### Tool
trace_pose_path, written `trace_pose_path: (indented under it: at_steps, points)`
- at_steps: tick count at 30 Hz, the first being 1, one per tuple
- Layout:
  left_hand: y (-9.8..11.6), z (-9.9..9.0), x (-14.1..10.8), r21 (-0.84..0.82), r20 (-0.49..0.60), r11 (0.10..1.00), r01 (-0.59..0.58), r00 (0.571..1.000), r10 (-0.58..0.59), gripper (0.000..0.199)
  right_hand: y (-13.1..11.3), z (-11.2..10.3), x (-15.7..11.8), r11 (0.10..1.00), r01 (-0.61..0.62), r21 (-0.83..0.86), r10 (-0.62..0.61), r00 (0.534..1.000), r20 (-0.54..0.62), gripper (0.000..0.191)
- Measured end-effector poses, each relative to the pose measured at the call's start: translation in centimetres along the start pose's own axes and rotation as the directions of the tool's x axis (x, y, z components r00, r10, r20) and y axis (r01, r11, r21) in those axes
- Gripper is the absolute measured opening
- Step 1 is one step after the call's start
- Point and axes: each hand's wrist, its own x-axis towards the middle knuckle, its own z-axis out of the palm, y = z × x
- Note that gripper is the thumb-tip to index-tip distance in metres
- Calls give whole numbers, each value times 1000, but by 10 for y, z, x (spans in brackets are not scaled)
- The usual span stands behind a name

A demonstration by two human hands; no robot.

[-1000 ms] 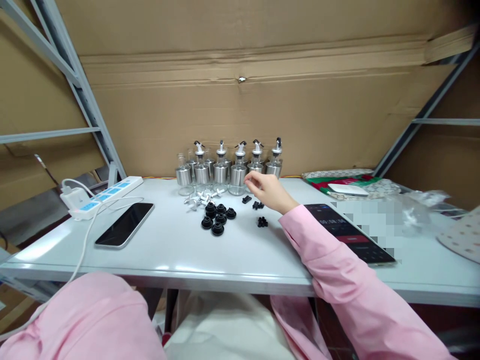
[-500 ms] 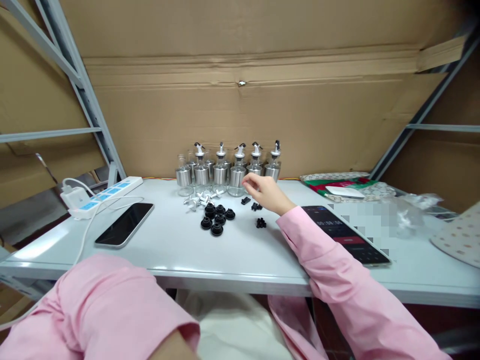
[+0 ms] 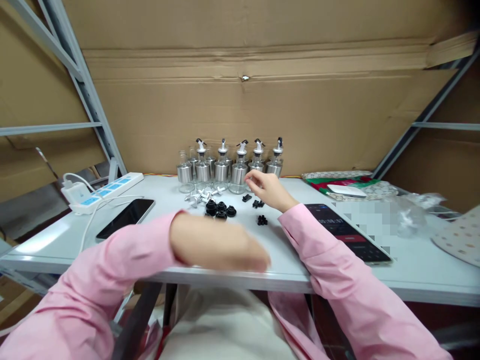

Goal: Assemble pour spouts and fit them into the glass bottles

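My right hand (image 3: 269, 189) hovers just in front of the glass bottles with steel sleeves (image 3: 239, 173). Its fingers are curled and pinched together; whatever may be between them is hidden. Small black levers (image 3: 258, 204) and tiny black plugs (image 3: 262, 220) lie beneath and in front of it. My left hand (image 3: 221, 244) is smeared by motion above the table's front edge, so its fingers cannot be made out. Behind it sit black ribbed stoppers (image 3: 231, 211), some partly covered by the hand, and a pile of white pourer spouts (image 3: 204, 196).
Several bottles carry white spouts with black levers (image 3: 258, 144). A dark phone (image 3: 123, 220) and a power strip (image 3: 112, 192) lie at left. To the right are a timer phone (image 3: 348, 235), a clear plastic bag (image 3: 408, 212) and a patterned cloth (image 3: 382, 188). Cardboard (image 3: 240, 110) closes off the back.
My left hand has come up from below the table edge and swung right over the front of the table. My right hand stays nearly still by the bottles.
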Motion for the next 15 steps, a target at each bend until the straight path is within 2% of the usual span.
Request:
trace_pose_path:
  at_steps: [1, 3, 5, 6, 8, 10, 11, 15]
  points:
    - [-18, -12, 9, 100, -56, 994, 48, 998, -42, 22, 0, 0, 0, 1000, -2, 1, 2, 1000, -2, 14]
    - [-58, -26, 23, 346, -267, 891, 292, 942, -205, 29, -1, -1, 0, 1000, -6, 8, 6, 1000, 1, 15]
    - [-96, -29, 28, 485, -344, 727, 486, 870, -353, 36, -1, -1, 0, 1000, -15, 13, 15, 1000, 6, 15]
    - [-112, -27, 27, 509, -334, 667, 544, 839, -430, 40, -2, -1, 0, 1000, -20, 13, 20, 1000, 4, 14]
    - [-136, -21, 23, 503, -284, 630, 593, 801, -527, 43, -2, -1, 0, 1000, -19, 13, 19, 1000, 7, 13]
    - [-150, -14, 18, 482, -291, 648, 590, 805, -517, 31, -2, -1, 0, 1000, -15, 18, 15, 1000, 14, 13]
    - [-154, -10, 17, 480, -292, 659, 579, 814, -502, 26, -1, 0, 0, 1000, -15, 22, 15, 1000, 18, 13]
    - [-162, -1, 17, 515, -334, 618, 594, 803, -494, 19, -2, 0, 0, 999, -33, 18, 33, 999, 14, 14]
